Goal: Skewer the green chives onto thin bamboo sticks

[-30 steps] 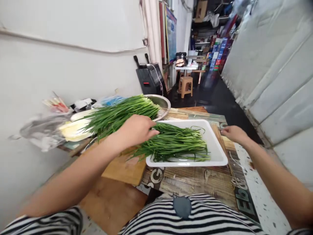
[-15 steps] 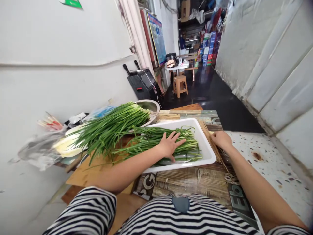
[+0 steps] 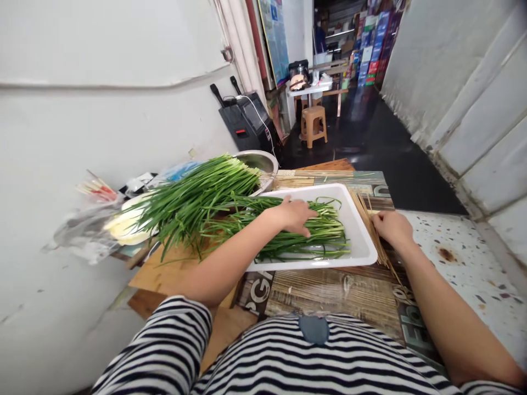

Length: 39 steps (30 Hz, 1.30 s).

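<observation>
Garlic chives [image 3: 288, 241] lie lengthwise in a white plastic tray [image 3: 364, 249], their pale stem ends to the right. My left hand [image 3: 297, 215] rests over these chives, palm down, its fingers apart and a little bent; some fingertips are hidden among the stems. Just right of the tray, a bundle of thin bamboo skewers [image 3: 373, 230] lies on the table. My right hand [image 3: 393, 227] is closed in a pinch at the right side of this bundle, its fingertips on the skewers. How many it grips I cannot tell.
A larger heap of chives [image 3: 206, 192] lies across a metal bowl [image 3: 269, 162] at the back left. Plastic bags [image 3: 80, 236] and a pale yellow thing [image 3: 127, 222] sit beside it. The wood-patterned table [image 3: 329, 291] borders a speckled floor [image 3: 461, 247] on the right. A stool [image 3: 313, 126] stands farther back.
My left hand has gone from lying flat with spread fingers to a slightly raised, bent-finger pose farther back on the chives. My right hand stays at the skewers. The view has tilted down.
</observation>
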### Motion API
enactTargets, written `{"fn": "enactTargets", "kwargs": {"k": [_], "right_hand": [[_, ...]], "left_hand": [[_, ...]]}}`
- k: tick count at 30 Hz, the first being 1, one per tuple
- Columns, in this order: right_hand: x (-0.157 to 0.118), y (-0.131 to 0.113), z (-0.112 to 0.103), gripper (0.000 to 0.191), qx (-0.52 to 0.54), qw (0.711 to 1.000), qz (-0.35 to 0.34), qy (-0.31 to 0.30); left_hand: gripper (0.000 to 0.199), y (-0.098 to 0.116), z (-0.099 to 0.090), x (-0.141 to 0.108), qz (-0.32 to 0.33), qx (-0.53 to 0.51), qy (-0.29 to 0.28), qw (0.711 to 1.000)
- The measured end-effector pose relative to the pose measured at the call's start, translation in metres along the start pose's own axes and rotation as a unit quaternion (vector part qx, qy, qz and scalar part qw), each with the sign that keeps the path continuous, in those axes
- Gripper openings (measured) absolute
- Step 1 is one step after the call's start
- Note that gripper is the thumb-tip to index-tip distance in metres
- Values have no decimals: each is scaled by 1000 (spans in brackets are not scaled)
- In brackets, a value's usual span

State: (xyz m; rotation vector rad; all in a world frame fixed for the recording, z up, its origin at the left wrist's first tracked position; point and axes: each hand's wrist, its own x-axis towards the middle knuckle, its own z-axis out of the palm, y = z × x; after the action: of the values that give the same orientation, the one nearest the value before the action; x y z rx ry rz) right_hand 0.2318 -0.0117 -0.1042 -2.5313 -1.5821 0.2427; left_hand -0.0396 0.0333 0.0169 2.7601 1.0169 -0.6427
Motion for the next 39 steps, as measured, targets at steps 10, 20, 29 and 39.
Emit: {"fn": "enactTargets", "kwargs": {"k": [10, 20, 29, 39], "right_hand": [[4, 13, 7, 43, 42, 999, 7, 32], [8, 18, 12, 45, 87, 993, 27, 69], [7, 17, 18, 42, 77, 992, 37, 93], [4, 16, 19, 43, 90, 991, 33, 95]], "left_hand": [[16, -2, 15, 44, -62, -6, 78, 995], [26, 1, 17, 43, 54, -13, 109, 992], [21, -4, 32, 53, 28, -30, 124, 991], [25, -3, 45, 64, 79, 11, 165, 983]]}}
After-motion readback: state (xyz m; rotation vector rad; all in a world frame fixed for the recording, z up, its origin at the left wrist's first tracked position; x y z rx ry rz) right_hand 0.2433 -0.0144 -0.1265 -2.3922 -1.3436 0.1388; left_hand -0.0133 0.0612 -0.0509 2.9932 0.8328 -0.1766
